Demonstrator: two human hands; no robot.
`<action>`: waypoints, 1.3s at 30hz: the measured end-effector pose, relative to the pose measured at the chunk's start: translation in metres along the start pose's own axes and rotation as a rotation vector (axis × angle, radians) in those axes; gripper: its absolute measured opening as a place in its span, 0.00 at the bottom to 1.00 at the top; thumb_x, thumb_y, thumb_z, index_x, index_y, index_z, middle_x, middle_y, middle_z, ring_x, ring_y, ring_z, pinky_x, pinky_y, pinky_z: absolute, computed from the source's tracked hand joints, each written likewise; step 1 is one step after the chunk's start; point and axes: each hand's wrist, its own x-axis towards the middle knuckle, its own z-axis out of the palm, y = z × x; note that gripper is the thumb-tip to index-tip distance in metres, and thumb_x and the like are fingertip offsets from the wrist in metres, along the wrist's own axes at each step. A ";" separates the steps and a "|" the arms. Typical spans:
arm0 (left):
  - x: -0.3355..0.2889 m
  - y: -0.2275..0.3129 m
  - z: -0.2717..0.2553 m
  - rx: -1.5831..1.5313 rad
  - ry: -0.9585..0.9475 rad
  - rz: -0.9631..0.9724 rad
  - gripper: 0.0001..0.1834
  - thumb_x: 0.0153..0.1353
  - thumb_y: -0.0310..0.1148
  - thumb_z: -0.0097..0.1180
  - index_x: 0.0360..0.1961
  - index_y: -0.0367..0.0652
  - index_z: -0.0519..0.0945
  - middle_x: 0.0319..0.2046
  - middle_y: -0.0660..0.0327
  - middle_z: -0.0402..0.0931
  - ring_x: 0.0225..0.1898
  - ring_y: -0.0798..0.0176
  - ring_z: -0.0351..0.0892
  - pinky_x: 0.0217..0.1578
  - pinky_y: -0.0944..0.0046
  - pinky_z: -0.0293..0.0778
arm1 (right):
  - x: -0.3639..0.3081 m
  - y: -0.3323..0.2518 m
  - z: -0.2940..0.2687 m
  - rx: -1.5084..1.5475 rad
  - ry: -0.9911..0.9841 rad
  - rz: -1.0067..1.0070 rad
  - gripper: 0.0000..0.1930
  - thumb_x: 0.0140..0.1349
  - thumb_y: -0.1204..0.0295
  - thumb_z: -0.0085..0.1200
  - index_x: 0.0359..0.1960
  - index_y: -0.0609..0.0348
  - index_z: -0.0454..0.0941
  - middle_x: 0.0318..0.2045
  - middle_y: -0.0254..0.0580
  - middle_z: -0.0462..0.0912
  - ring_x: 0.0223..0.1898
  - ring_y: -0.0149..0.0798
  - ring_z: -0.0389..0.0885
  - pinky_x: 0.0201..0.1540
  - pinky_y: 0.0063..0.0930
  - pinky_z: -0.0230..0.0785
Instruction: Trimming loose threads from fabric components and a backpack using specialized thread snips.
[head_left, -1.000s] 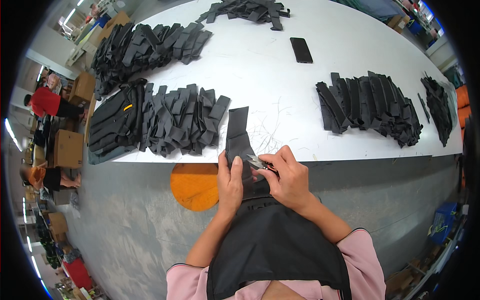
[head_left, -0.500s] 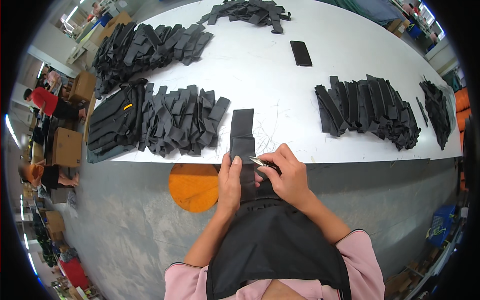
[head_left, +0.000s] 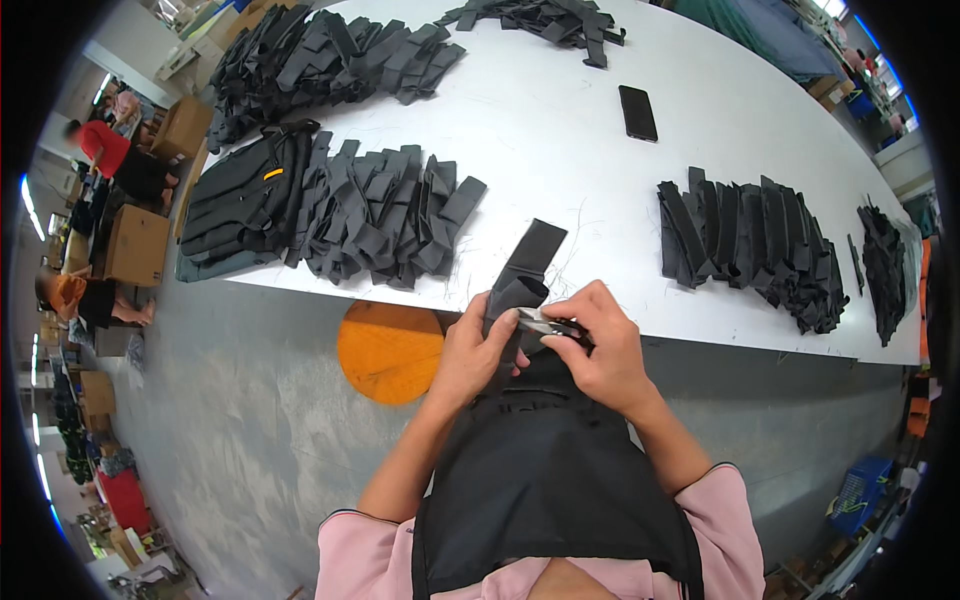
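Note:
A dark grey fabric strip (head_left: 532,252) is pinched in my left hand (head_left: 472,345), its far end reaching over the white table and its middle bunched at my thumb. My right hand (head_left: 603,350) is closed round small thread snips (head_left: 550,325). Their metal blades lie at the strip's edge, close to my left thumb; whether they touch thread cannot be made out. Loose thread ends (head_left: 565,275) are scattered on the table just past the strip.
Piles of dark strips lie at left (head_left: 385,215), far left (head_left: 325,65), far middle (head_left: 540,22) and right (head_left: 755,240). A black backpack (head_left: 245,205) sits on the left edge, a phone (head_left: 638,113) farther back. An orange round stool (head_left: 388,350) stands below the table (head_left: 560,120).
The strip has bent and its far end has swung to the right. The snips' blades have come in against the strip beside my left thumb. The whole view has turned slightly.

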 end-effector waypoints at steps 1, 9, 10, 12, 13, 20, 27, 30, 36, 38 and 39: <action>-0.001 0.003 0.002 0.072 0.015 -0.023 0.16 0.65 0.37 0.49 0.45 0.34 0.68 0.28 0.57 0.79 0.21 0.68 0.78 0.20 0.69 0.75 | 0.002 0.002 0.001 0.001 -0.002 0.002 0.12 0.48 0.77 0.61 0.36 0.57 0.78 0.28 0.36 0.70 0.24 0.35 0.74 0.26 0.26 0.67; -0.007 0.017 -0.003 0.352 -0.029 -0.050 0.15 0.63 0.28 0.49 0.49 0.33 0.69 0.28 0.59 0.76 0.20 0.70 0.78 0.19 0.71 0.73 | 0.016 0.015 -0.001 -0.166 -0.185 -0.157 0.13 0.46 0.75 0.62 0.37 0.56 0.79 0.26 0.37 0.70 0.21 0.36 0.72 0.23 0.26 0.64; -0.008 0.019 -0.004 0.375 -0.036 -0.053 0.15 0.63 0.29 0.49 0.49 0.34 0.69 0.28 0.59 0.76 0.20 0.70 0.78 0.19 0.71 0.73 | 0.017 0.017 -0.002 -0.170 -0.209 -0.201 0.13 0.46 0.75 0.62 0.37 0.56 0.79 0.26 0.37 0.70 0.21 0.36 0.71 0.23 0.26 0.64; -0.010 0.024 -0.004 0.397 -0.044 -0.058 0.15 0.63 0.29 0.50 0.49 0.34 0.69 0.28 0.60 0.76 0.19 0.70 0.78 0.19 0.71 0.73 | 0.021 0.020 -0.003 -0.151 -0.222 -0.221 0.13 0.47 0.75 0.62 0.37 0.56 0.80 0.26 0.37 0.70 0.21 0.36 0.71 0.23 0.26 0.64; -0.011 0.027 -0.005 0.413 -0.054 -0.054 0.16 0.62 0.31 0.50 0.49 0.33 0.69 0.25 0.58 0.76 0.19 0.68 0.78 0.19 0.69 0.73 | 0.021 0.021 -0.004 -0.135 -0.232 -0.243 0.14 0.47 0.76 0.62 0.38 0.56 0.80 0.26 0.37 0.70 0.21 0.35 0.71 0.24 0.25 0.64; -0.011 0.030 -0.006 0.408 -0.074 -0.117 0.19 0.61 0.34 0.50 0.50 0.33 0.70 0.23 0.57 0.76 0.18 0.66 0.78 0.20 0.66 0.73 | 0.014 0.023 -0.002 -0.040 -0.182 -0.117 0.14 0.47 0.77 0.62 0.38 0.57 0.80 0.26 0.37 0.70 0.22 0.32 0.70 0.24 0.23 0.63; -0.013 0.037 0.000 0.433 -0.096 -0.157 0.19 0.61 0.34 0.50 0.50 0.33 0.70 0.24 0.56 0.79 0.17 0.66 0.78 0.20 0.67 0.73 | 0.015 0.024 -0.003 -0.040 -0.229 -0.198 0.14 0.46 0.77 0.62 0.38 0.57 0.81 0.26 0.37 0.71 0.22 0.33 0.71 0.24 0.23 0.63; -0.013 0.038 0.000 0.450 -0.114 -0.152 0.19 0.61 0.34 0.50 0.50 0.33 0.70 0.25 0.56 0.79 0.17 0.67 0.77 0.20 0.67 0.73 | 0.017 0.026 -0.004 -0.080 -0.228 -0.250 0.14 0.45 0.77 0.62 0.37 0.57 0.81 0.25 0.37 0.71 0.22 0.35 0.72 0.24 0.24 0.64; -0.013 0.037 -0.003 0.475 -0.168 -0.161 0.20 0.62 0.36 0.51 0.50 0.33 0.70 0.24 0.57 0.79 0.16 0.68 0.77 0.20 0.68 0.73 | 0.015 0.024 -0.008 -0.204 -0.225 -0.355 0.13 0.45 0.77 0.62 0.37 0.57 0.81 0.22 0.38 0.72 0.22 0.35 0.72 0.24 0.25 0.65; -0.012 0.031 -0.004 0.414 -0.189 -0.182 0.18 0.63 0.36 0.51 0.49 0.34 0.70 0.26 0.57 0.80 0.16 0.69 0.76 0.19 0.69 0.72 | 0.010 0.021 -0.010 -0.270 -0.219 -0.373 0.13 0.46 0.78 0.61 0.36 0.57 0.81 0.22 0.38 0.72 0.21 0.35 0.71 0.24 0.25 0.66; -0.010 0.029 -0.005 0.416 -0.193 -0.176 0.18 0.63 0.36 0.51 0.49 0.34 0.70 0.26 0.57 0.80 0.16 0.69 0.76 0.19 0.69 0.72 | 0.006 0.021 -0.012 -0.145 -0.143 -0.338 0.13 0.46 0.79 0.61 0.36 0.58 0.81 0.22 0.37 0.71 0.21 0.34 0.71 0.24 0.24 0.65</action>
